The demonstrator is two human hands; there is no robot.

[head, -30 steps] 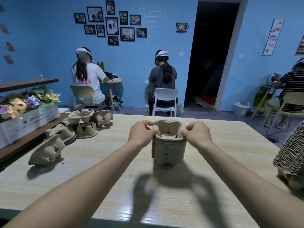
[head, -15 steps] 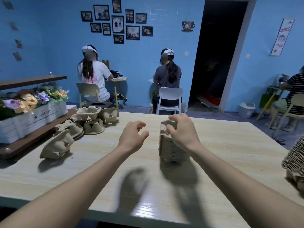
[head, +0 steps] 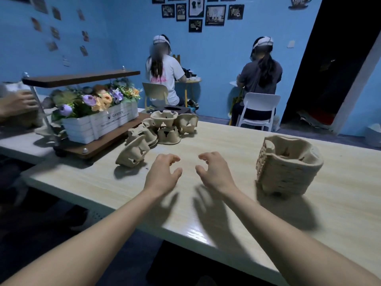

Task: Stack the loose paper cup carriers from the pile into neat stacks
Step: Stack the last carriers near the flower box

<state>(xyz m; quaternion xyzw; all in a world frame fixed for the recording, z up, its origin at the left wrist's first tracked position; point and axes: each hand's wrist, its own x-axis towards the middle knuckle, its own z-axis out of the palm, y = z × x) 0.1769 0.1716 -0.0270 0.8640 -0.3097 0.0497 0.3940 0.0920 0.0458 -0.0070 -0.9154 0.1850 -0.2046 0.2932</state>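
Both hands hung empty over the table, the left hand and right hand with fingers loosely curled and apart, probably ready to reach the loose carriers in the far-left pile. The finished stack stood at the right, apart from them. Half a second earlier the right hand held this stack; now it had let go.

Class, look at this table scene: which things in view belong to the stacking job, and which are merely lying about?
Belonging to the job:
loose carriers in the pile;
finished stack;
left hand and right hand, both holding nothing.

Merely about:
flower box;
wooden shelf;
white chair;
framed pictures.
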